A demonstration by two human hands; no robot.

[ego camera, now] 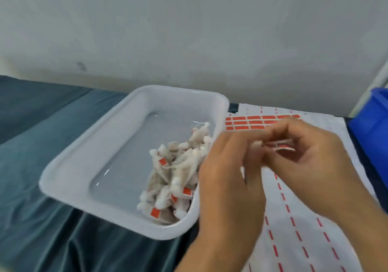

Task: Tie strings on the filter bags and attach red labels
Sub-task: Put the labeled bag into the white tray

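Your work surface is draped in a dark teal cloth [52,145] that runs up to a plain pale wall [189,30] on the far side. A white plastic tray [84,162] sits on it, with tied filter bags [176,177] bearing red labels heaped at its right end. Right of the tray lies the label sheet [304,219], red labels [254,121] left at its far end. A blue bin [371,120] stands far right. Your left hand [228,179] and right hand [310,158] meet above the sheet, both pinching a small label strip [277,145].
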